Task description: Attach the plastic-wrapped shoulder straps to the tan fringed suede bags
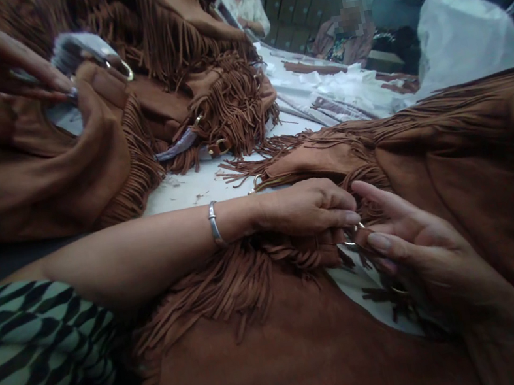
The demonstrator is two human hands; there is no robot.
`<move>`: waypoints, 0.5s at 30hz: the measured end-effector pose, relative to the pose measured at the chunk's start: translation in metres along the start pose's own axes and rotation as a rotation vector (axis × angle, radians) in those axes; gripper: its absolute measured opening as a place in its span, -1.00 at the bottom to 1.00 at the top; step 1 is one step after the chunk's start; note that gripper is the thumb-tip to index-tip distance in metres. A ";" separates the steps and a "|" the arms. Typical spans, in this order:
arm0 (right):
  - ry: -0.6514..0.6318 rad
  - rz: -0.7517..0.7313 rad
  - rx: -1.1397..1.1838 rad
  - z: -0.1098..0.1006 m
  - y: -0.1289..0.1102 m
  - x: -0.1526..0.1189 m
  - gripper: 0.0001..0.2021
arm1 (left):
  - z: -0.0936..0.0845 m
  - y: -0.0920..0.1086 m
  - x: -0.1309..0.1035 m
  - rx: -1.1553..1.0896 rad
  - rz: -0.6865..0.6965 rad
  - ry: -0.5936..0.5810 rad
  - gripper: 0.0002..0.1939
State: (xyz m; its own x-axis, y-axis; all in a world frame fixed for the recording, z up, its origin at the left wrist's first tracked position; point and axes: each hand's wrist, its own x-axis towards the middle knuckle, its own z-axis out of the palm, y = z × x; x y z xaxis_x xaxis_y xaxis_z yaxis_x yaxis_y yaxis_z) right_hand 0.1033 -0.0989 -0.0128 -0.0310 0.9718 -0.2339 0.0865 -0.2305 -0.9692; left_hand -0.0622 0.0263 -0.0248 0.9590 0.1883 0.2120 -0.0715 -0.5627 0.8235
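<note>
A brown suede fringed bag (285, 353) lies in front of me, its fringe (234, 289) spread along the upper edge. Over that edge, my left hand (307, 207), with a bangle on the wrist, pinches a small metal ring (349, 244) with thumb and fingertips. My right hand (426, 249) reaches in from the lower right and is closed on a short brown leather tab (365, 240) beside the ring. The two hands almost touch. Fingers partly hide how ring and tab are joined.
Another person's hands (30, 66) work on a fringed bag (58, 168) at the left. More fringed bags (230, 97) are piled behind it, and another bag (474, 181) lies at the right. Papers cover the white table (187, 188) farther back. Two people sit beyond, near a white plastic bag (463, 36).
</note>
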 end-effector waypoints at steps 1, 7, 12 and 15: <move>0.038 -0.023 0.000 0.001 0.000 0.001 -0.22 | 0.003 -0.002 0.000 -0.090 -0.047 0.023 -0.73; 0.153 -0.041 -0.030 0.021 0.005 -0.001 -0.22 | 0.010 -0.007 0.002 -0.326 -0.146 0.123 -0.74; 0.362 -0.015 0.020 0.045 0.012 -0.005 -0.34 | 0.009 -0.007 0.003 -0.442 -0.278 0.143 -0.76; 0.272 0.065 0.011 0.036 0.012 -0.001 -0.35 | 0.009 -0.007 0.004 -0.400 -0.309 0.146 -0.75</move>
State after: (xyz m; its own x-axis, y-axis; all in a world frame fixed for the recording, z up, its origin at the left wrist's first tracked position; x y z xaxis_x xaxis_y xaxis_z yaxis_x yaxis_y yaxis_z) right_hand 0.0688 -0.1047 -0.0268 0.2432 0.9324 -0.2674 0.0685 -0.2915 -0.9541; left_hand -0.0555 0.0240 -0.0342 0.9057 0.4233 -0.0245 0.0815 -0.1171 0.9898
